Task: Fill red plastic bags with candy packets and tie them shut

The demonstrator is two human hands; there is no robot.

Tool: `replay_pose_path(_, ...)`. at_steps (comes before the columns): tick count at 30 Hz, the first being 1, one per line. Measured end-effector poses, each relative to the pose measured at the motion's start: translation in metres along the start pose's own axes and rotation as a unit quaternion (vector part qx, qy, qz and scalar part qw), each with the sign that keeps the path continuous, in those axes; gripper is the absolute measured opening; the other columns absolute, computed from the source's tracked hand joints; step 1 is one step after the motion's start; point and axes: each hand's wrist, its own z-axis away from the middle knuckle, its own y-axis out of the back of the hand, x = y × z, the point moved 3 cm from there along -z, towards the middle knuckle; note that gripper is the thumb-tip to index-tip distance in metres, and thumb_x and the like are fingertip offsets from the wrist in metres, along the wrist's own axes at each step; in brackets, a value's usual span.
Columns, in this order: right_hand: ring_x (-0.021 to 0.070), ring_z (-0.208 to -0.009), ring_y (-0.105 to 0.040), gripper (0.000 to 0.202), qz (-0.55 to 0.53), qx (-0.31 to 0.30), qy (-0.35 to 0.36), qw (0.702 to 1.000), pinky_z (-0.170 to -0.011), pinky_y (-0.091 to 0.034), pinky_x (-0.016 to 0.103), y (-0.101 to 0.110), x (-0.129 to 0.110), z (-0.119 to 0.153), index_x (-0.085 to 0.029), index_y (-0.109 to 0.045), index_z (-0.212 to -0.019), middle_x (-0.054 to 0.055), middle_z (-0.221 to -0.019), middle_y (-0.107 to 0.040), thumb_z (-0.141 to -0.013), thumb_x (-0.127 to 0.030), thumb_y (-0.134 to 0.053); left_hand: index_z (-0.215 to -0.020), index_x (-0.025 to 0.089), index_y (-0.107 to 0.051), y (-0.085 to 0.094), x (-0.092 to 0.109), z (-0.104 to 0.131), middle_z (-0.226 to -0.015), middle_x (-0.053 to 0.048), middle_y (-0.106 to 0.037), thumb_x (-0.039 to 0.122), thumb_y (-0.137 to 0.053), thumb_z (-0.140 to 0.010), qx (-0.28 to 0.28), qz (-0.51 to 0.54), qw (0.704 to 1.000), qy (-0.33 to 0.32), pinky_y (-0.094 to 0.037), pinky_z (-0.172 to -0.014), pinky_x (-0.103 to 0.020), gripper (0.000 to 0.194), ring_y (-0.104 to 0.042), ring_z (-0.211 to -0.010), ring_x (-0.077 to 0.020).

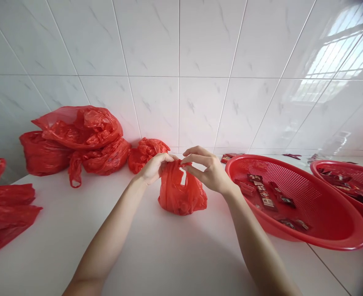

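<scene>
A red plastic T-shirt bag (184, 200) stands on the white table (169, 259) in front of the person, its rounded lower part bulging over contents that cannot be made out and its gathered top drawn upward between the two hands. The left hand (157, 167) has its grip closed on that top, thumb and fingers pinching the bunched film at the left side. The right hand (208, 167) comes in from the other side, its thumb and index finger pinched at the tip of the bag's handle, the remaining fingers arched above; an opening shows beneath the handle, next to the right thumb. Behind the left hand, close to the tiled wall (203, 49), sits a crumpled red bag (149, 151), and to its left is a heap of filled red bags (83, 129), one lying over the others, with a handle loop hanging onto the table. At the far left edge lie flatter red bags (9, 213), partly cut off by the view. Right of the right forearm is a red perforated plastic basket (320, 205), tilted, with small wrapped snack packets (263, 193) scattered inside. A second red basket (318, 165), beyond it at the right edge, holds more packets (350, 185).
</scene>
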Motion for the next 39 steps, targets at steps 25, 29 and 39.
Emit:
replay_pose_path(25,0.0178,-0.083,-0.068,0.014,-0.084,-0.311,-0.077,0.944,-0.079,-0.052,0.033,0.023,0.003,0.013,-0.019,-0.074,-0.086,0.003,-0.09,-0.075,-0.085,-0.014,-0.061,-0.067,0.015,-0.072,0.061,-0.097,-0.023,-0.081,-0.007,-0.073,0.024,-0.068,-0.061,0.144,-0.045,0.985,0.087,-0.045,-0.067,-0.03,0.012,-0.056,-0.069,-0.0161)
replay_pose_path(29,0.0196,-0.087,-0.07,0.011,-0.123,-0.191,-0.142,0.963,-0.083,-0.053,0.036,0.025,0.011,0.009,-0.018,-0.071,-0.089,0.005,-0.09,-0.074,-0.088,-0.022,-0.062,-0.071,0.015,-0.07,0.069,-0.096,-0.025,-0.087,-0.007,-0.072,0.025,-0.066,-0.062,0.211,-0.033,0.974,0.076,-0.045,-0.069,-0.029,0.014,-0.059,-0.078,-0.0177)
replay_pose_path(39,0.0172,-0.079,-0.071,0.026,-0.322,0.07,-0.218,0.919,-0.085,-0.057,0.037,-0.006,0.016,-0.004,-0.017,-0.062,-0.085,0.003,-0.082,-0.071,-0.083,-0.04,-0.073,-0.106,0.019,-0.07,0.012,-0.003,0.002,-0.087,-0.003,-0.068,0.034,-0.076,-0.075,0.009,-0.075,0.996,-0.037,-0.048,-0.076,-0.029,0.035,-0.062,-0.082,-0.0173)
